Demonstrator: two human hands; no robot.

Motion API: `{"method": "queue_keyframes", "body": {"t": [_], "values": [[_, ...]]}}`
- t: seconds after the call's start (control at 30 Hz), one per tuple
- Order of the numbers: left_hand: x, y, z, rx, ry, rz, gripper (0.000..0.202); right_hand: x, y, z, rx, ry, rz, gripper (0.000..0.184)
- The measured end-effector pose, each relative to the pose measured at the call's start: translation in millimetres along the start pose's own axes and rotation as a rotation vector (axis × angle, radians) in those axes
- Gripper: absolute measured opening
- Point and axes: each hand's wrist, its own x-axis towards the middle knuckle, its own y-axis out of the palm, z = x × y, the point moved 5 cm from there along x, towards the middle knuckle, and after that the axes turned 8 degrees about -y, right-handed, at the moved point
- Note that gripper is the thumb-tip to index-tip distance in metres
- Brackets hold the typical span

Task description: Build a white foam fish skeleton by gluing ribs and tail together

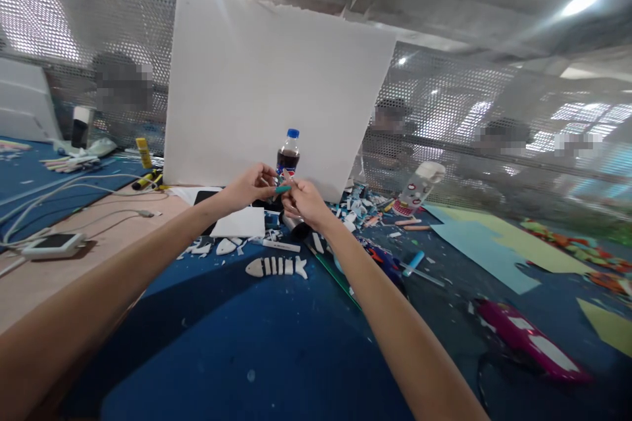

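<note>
Both my arms reach forward over a blue work surface [237, 342]. My left hand [249, 185] and my right hand [302, 200] meet with fingers pinched around a small teal object [283, 189] held between them. Just behind the hands stands a dark cola bottle [288, 154] with a blue cap, in front of a large white foam board [266, 85]. Below the hands lies a white cut-out fish skeleton [276, 267] among white scraps. A dark cylindrical item [296, 223] sits under my right hand.
A phone [53, 245] with white cables lies on the left. A magenta glue gun [528, 339] rests on the right near blue and green paper sheets [488, 247]. A white bottle [419, 189] and scraps crowd the middle. People sit behind a perforated metal screen [469, 105].
</note>
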Motion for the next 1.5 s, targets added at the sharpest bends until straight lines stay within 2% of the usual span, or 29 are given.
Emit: {"method": "queue_keyframes", "body": {"t": [0.17, 0.3, 0.63, 0.9, 1.0, 1.1, 1.2, 1.4, 1.5], "values": [[-4.2, -0.6, -5.8, 0.015, 0.016, -0.003, 0.020, 2.8, -4.0, -1.0, -0.038, -0.049, -0.053, 0.039], [-6.1, -5.8, -9.6, -0.003, 0.023, -0.056, 0.020, 5.5, -9.2, -2.1, -0.105, -0.091, -0.131, 0.042], [3.2, -15.0, 3.3, -0.068, 0.003, -0.184, 0.009, -3.5, -25.6, 11.5, -0.322, -0.244, -0.338, 0.030], [5.9, -19.5, 9.9, -0.090, -0.017, -0.230, 0.009, 2.7, -10.9, 6.6, -0.072, -0.138, -0.175, 0.044], [5.8, -18.4, 10.1, -0.091, -0.015, -0.217, 0.008, 1.7, -8.4, 9.4, 0.031, -0.106, -0.132, 0.038], [5.7, -17.2, 10.0, -0.089, -0.007, -0.201, 0.008, -1.6, -6.1, 13.1, 0.104, -0.064, -0.094, 0.021], [5.2, -17.5, 9.0, -0.077, 0.014, -0.207, 0.008, -3.4, -5.8, 13.9, 0.175, -0.041, -0.116, 0.013], [5.0, -16.9, 5.2, -0.062, 0.049, -0.245, 0.012, 1.3, -13.3, 5.6, 0.242, -0.059, -0.228, 0.022], [5.2, -15.0, 4.9, -0.095, 0.034, -0.243, 0.011, 2.8, -16.8, 3.8, 0.288, -0.062, -0.250, 0.020]]}}
